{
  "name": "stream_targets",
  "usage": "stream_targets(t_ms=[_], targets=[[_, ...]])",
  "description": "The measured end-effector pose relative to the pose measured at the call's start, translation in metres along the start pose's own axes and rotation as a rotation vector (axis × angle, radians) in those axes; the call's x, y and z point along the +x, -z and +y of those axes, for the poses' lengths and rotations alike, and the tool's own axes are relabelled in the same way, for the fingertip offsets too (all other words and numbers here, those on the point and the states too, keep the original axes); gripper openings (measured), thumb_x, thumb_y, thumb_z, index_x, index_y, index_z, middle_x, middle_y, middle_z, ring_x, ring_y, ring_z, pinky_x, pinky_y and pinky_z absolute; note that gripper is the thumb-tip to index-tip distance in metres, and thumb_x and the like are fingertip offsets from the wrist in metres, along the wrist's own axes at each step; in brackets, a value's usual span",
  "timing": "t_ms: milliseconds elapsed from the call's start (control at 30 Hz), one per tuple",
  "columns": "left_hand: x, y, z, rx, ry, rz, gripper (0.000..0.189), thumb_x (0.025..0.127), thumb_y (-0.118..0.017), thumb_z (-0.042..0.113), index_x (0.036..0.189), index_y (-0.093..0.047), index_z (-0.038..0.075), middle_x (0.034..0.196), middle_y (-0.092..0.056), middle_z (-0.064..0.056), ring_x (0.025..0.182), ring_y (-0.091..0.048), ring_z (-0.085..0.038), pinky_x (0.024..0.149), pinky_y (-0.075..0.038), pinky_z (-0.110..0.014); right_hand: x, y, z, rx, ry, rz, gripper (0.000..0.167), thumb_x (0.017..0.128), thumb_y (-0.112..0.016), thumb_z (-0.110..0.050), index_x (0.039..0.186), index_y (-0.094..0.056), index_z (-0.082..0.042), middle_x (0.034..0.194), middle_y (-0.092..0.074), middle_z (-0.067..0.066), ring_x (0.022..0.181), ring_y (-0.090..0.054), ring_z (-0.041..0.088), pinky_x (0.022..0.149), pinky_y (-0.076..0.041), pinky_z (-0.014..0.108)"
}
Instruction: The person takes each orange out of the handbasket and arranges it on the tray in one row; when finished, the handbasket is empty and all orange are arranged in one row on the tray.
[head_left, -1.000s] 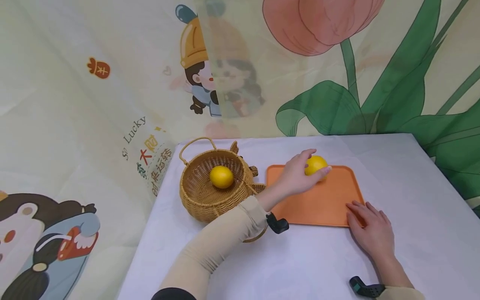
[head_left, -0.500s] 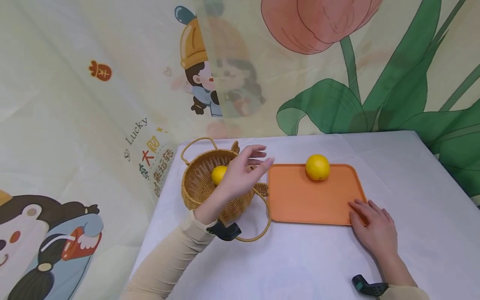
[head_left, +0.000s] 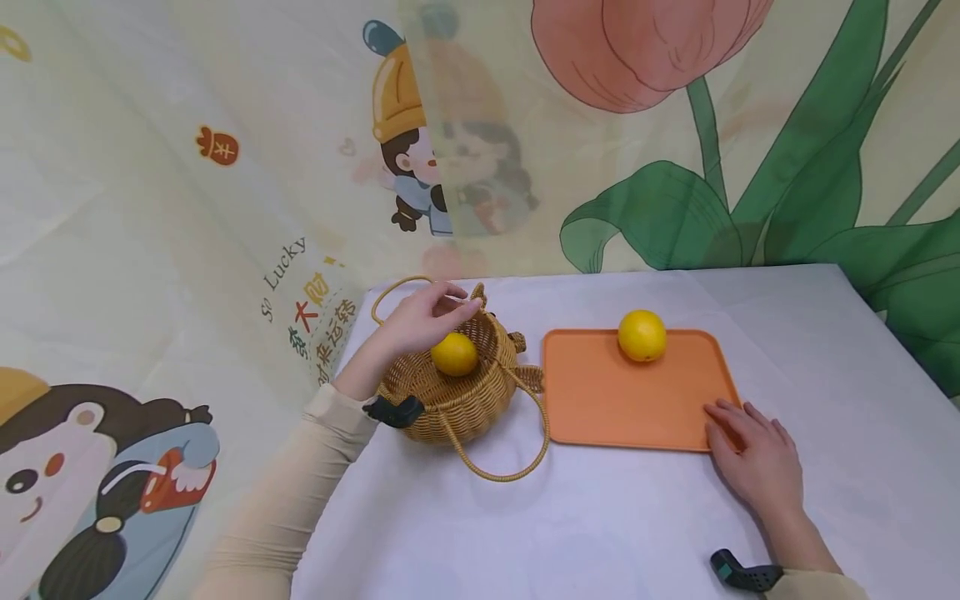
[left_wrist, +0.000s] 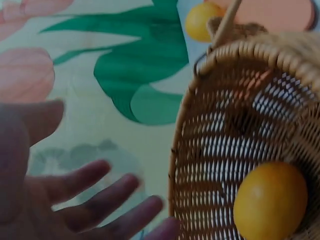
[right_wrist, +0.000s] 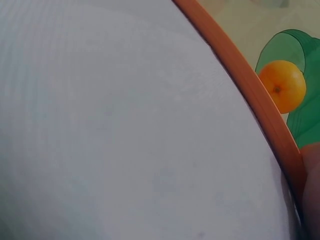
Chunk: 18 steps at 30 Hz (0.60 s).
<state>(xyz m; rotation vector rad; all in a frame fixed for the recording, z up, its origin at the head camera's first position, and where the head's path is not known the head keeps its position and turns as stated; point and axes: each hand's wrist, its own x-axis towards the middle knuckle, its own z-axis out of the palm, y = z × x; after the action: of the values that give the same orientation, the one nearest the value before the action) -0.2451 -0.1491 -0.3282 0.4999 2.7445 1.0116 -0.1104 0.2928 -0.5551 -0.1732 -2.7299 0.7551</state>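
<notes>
My left hand (head_left: 426,321) hovers over the rim of a round wicker basket (head_left: 480,412), its fingers spread and holding nothing. An orange (head_left: 453,355), yellow-skinned, lies inside the basket; the left wrist view shows this orange (left_wrist: 271,201) close up, apart from the left hand (left_wrist: 85,200). On the far edge of an orange tray (head_left: 615,408) sits a second orange (head_left: 642,336). My right hand (head_left: 757,458) rests at the tray's near right corner with relaxed fingers. Just a little of that right hand (right_wrist: 312,185) shows beside the rim in the right wrist view.
The basket's long handle (head_left: 501,478) loops onto the white tabletop (head_left: 585,525) in front of it. Another handle (head_left: 390,292) arches at the back left. A printed cloth (head_left: 480,167) hangs behind and to the left of the table.
My left hand has left the orange on the tray and moved left, across to above the basket. Both oranges stay in place. The right hand keeps its spot at the tray corner.
</notes>
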Motion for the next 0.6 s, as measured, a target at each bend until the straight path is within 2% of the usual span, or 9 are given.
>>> stream_targets(t_ms=[133,233,333,600], targets=[[0.008,0.009,-0.009,0.172,0.012,-0.177,0.053,0.101,-0.06,0.048,0.131,-0.063,0.005,0.131,-0.065,-0.014,0.119,-0.06,-0.029,0.102,-0.046,-0.044,-0.001,-0.001,-0.001,0.0,-0.004,-0.002,0.04,0.1,-0.063,-0.02,0.134,-0.064,0.0,0.14,-0.056,0.027,0.143,-0.033,0.048,0.121,-0.005,0.06],[0.015,0.012,-0.016,0.252,0.024,-0.257,0.056,0.1,-0.061,0.048,0.134,-0.063,0.003,0.134,-0.063,-0.015,0.119,-0.058,-0.031,0.1,-0.046,-0.045,-0.001,-0.002,-0.001,-0.003,-0.009,-0.005,0.04,0.1,-0.063,-0.02,0.135,-0.064,0.0,0.141,-0.055,0.028,0.143,-0.032,0.047,0.121,-0.004,0.06],[0.021,0.012,-0.021,0.274,0.039,-0.282,0.057,0.1,-0.061,0.047,0.135,-0.062,0.002,0.135,-0.062,-0.017,0.121,-0.058,-0.032,0.101,-0.045,-0.046,-0.001,-0.003,-0.001,-0.004,-0.012,-0.01,0.04,0.1,-0.063,-0.02,0.135,-0.063,0.0,0.141,-0.055,0.028,0.144,-0.031,0.047,0.121,-0.004,0.06],[0.03,0.005,-0.032,0.292,0.099,-0.266,0.061,0.099,-0.061,0.049,0.135,-0.061,-0.001,0.137,-0.06,-0.019,0.124,-0.056,-0.034,0.103,-0.044,-0.046,0.001,-0.004,0.001,-0.008,-0.012,-0.019,0.042,0.101,-0.062,-0.021,0.137,-0.062,0.0,0.142,-0.054,0.027,0.145,-0.03,0.046,0.121,-0.003,0.059]])
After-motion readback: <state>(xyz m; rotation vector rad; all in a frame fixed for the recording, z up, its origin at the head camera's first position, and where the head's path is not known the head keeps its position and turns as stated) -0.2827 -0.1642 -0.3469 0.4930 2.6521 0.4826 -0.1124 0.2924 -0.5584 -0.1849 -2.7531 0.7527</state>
